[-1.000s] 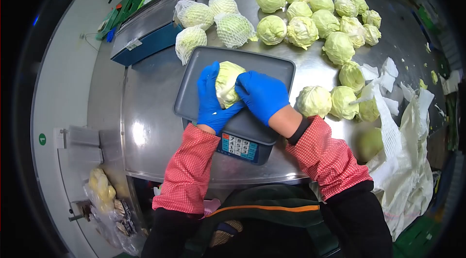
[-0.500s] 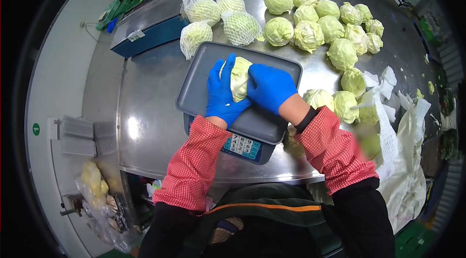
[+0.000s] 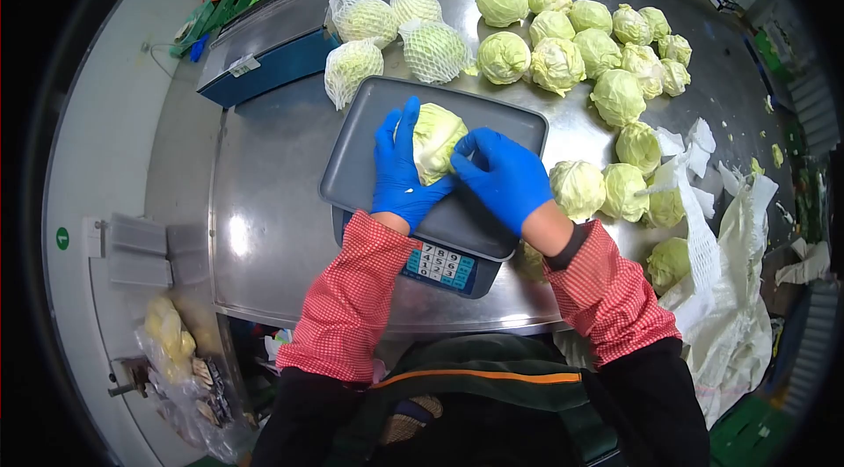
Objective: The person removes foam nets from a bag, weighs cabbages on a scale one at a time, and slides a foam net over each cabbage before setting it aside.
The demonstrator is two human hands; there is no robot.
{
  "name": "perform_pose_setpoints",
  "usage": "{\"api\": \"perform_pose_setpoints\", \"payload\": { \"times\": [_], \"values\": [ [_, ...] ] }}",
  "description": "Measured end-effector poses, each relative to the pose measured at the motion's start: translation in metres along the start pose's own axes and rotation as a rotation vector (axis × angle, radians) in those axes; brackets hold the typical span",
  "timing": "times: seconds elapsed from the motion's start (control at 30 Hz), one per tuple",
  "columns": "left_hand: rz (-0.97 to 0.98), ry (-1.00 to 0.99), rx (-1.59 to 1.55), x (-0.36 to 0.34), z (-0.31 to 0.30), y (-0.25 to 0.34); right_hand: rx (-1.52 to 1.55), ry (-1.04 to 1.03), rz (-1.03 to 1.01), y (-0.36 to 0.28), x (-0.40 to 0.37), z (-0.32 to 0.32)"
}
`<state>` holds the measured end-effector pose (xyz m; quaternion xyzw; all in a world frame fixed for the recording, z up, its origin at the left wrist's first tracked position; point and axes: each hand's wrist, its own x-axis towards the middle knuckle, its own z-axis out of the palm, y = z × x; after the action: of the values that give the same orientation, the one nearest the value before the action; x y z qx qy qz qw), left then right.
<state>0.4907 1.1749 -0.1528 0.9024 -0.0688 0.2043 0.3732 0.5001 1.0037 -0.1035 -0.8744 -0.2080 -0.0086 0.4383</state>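
A pale green cabbage sits over the dark grey tray of a weighing scale with a keypad. My left hand, in a blue glove, is wrapped round the cabbage's left and lower side, thumb and fingers closed on it. At the cabbage's right edge, my gloved right hand has its thumb and fingertips pinched against an outer leaf. The fingertips partly cover what they grip.
Several cabbages in white foam nets lie behind the tray. Many bare cabbages spread over the steel table to the right. White netting and a sack drape the right edge; a blue-sided box stands at back left.
My right hand has shifted right and slightly down, from over the cabbage to its edge, uncovering more of the cabbage. My left hand keeps its hold in place.
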Motion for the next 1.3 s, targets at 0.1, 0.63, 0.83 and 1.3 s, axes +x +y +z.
{"api": "perform_pose_setpoints", "payload": {
  "times": [0.1,0.63,0.83,1.3],
  "values": [
    [-0.014,0.02,-0.036,-0.002,0.0,0.003,-0.131,0.04,-0.022,-0.002,0.006,0.01],
    [-0.028,-0.064,-0.088,0.004,-0.014,0.006,0.122,-0.355,0.22,0.046,-0.06,-0.067],
    [0.126,0.184,-0.082,-0.008,-0.033,0.069,-1.171,0.38,0.431,0.143,-0.08,-0.198],
    [-0.317,-0.53,-0.801,-0.052,0.105,0.122,-0.564,0.194,0.499,0.152,-0.11,-0.167]
  ]
}}
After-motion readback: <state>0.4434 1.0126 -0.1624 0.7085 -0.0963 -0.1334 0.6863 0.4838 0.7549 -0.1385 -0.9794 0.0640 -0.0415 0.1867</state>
